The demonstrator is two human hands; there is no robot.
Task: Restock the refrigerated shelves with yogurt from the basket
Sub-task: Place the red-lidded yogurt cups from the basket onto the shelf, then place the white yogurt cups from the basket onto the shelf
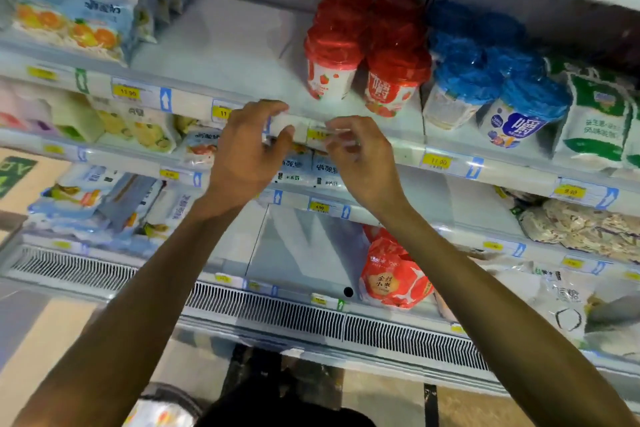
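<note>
Head view: left hand (242, 152) and right hand (362, 158) seemingly pinch price strip (304, 124); yogurt cups (330, 74) upright.

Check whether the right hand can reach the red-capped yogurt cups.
Probably yes: the red-capped yogurt cups stand just behind the shelf edge where the right hand is, nothing between.
</note>
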